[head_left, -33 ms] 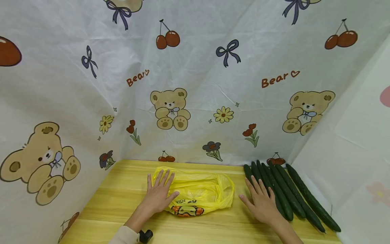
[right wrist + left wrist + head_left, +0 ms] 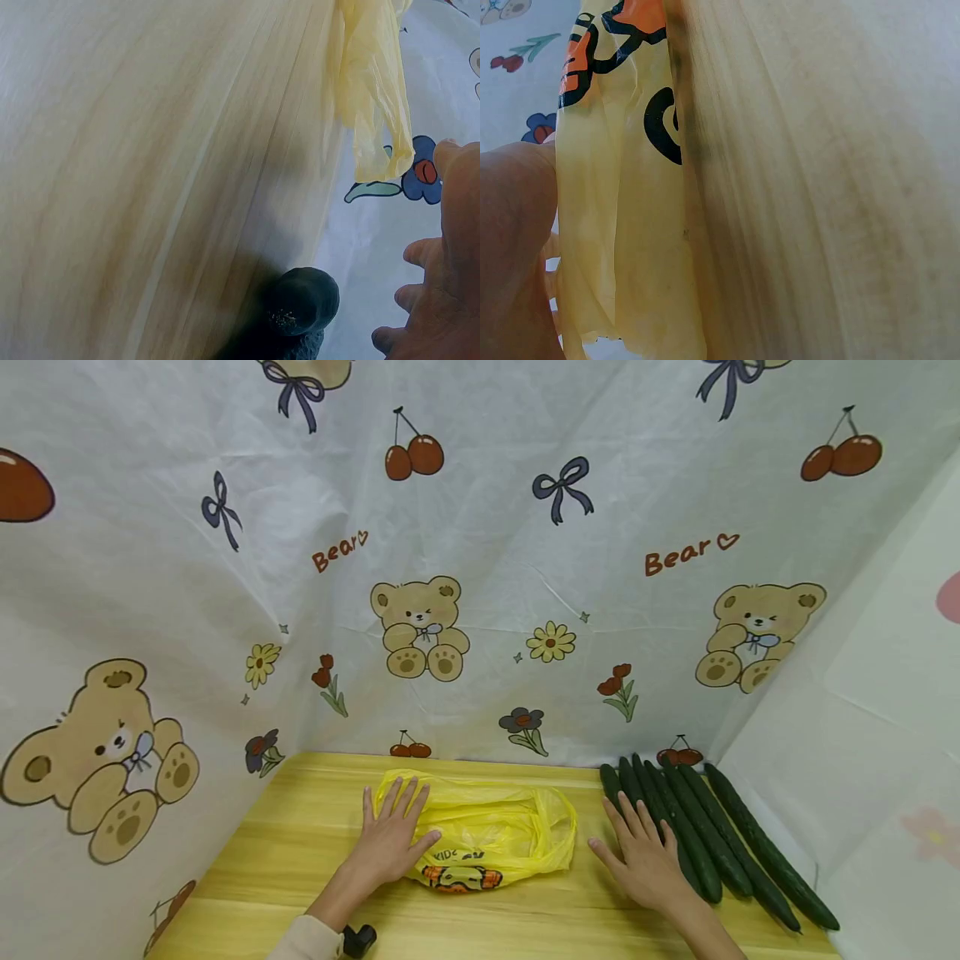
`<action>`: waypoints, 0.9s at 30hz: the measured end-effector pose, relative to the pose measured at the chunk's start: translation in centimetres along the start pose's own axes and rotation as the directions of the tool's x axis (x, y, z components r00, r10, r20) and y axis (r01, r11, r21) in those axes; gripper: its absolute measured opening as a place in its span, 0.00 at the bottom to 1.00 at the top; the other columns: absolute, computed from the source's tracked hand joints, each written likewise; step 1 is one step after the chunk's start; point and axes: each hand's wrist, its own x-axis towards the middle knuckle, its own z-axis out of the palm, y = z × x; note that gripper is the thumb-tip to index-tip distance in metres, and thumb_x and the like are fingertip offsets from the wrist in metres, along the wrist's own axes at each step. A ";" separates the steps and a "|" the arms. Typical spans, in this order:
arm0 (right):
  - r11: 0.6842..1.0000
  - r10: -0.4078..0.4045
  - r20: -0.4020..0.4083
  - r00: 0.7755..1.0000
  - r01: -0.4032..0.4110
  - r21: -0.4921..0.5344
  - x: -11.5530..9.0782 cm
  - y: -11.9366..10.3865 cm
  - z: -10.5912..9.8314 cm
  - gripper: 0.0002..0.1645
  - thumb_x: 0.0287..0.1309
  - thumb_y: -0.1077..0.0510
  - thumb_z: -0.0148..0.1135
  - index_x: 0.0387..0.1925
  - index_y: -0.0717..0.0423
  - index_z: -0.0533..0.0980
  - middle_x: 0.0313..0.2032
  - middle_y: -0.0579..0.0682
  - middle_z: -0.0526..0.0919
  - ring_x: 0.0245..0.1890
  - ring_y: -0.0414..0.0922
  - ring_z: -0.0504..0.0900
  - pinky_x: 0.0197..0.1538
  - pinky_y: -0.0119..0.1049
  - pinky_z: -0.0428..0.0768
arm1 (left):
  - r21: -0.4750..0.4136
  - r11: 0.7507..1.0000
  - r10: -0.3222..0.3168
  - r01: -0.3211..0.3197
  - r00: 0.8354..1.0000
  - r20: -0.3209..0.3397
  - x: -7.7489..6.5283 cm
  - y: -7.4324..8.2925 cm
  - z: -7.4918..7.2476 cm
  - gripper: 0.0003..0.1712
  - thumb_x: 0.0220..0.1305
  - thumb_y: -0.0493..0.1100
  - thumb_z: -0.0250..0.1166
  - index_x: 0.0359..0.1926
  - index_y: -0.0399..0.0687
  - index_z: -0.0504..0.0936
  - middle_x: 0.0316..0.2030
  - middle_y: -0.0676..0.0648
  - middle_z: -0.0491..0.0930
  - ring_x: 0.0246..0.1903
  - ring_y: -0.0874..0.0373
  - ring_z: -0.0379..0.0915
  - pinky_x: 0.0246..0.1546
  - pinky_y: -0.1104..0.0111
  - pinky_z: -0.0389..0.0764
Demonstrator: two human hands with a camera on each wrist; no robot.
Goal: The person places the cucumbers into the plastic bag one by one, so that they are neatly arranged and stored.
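Cucumbers (image 2: 708,831) are lying side by side in a slanting row at the right of the wood-grain table (image 2: 300,827), and a yellow plastic bag (image 2: 498,843) is lying crumpled near the middle, left of them. The left hand (image 2: 390,843) is reaching over the bag's left end with straight, spread fingers, gripping nothing; whether it is pressing on the film, I cannot tell. The right hand (image 2: 645,860), also gripping nothing, is covering part of the leftmost cucumbers with its fingers parted, contact again being unclear. Both hands are lying well apart. The bag is looking very light, limp and slippery, probably clinging to itself and risking a tear under hard tugging, so its loose rim (image 2: 570,827) is offering the best pinch. The cucumbers are seeming firm, heavier and prone to rolling; their middles are inviting a full wrap.
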 end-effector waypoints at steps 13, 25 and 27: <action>0.999 -0.024 -0.046 0.999 0.026 0.023 -0.3 0.3 0.2 0.48 0.77 0.28 0.53 0.86 0.42 0.55 0.87 0.61 0.50 0.84 0.72 0.49 0.75 0.79 0.43 | -0.016 1.000 -0.007 0.007 1.000 -0.011 -0.3 -0.3 0.2 0.48 0.78 0.69 0.58 0.86 0.52 0.55 0.86 0.40 0.53 0.86 0.34 0.44 0.76 0.23 0.30; 1.000 0.024 -0.039 0.999 -0.023 0.021 -0.8 1.7 -1.4 0.50 0.78 0.28 0.51 0.86 0.49 0.54 0.85 0.66 0.52 0.83 0.73 0.50 0.72 0.80 0.48 | -0.031 0.999 0.013 -0.015 0.998 -0.061 -0.3 -0.4 0.0 0.48 0.77 0.66 0.63 0.85 0.50 0.58 0.85 0.37 0.56 0.85 0.32 0.48 0.75 0.21 0.33; 0.998 0.038 -0.062 0.997 -0.035 0.043 -0.9 2.5 -2.1 0.51 0.79 0.28 0.51 0.86 0.53 0.53 0.83 0.68 0.55 0.81 0.74 0.51 0.69 0.81 0.50 | -0.044 0.999 0.015 -0.020 0.995 -0.100 -0.2 -0.6 -0.3 0.48 0.75 0.64 0.67 0.85 0.49 0.60 0.83 0.36 0.59 0.84 0.31 0.51 0.74 0.20 0.36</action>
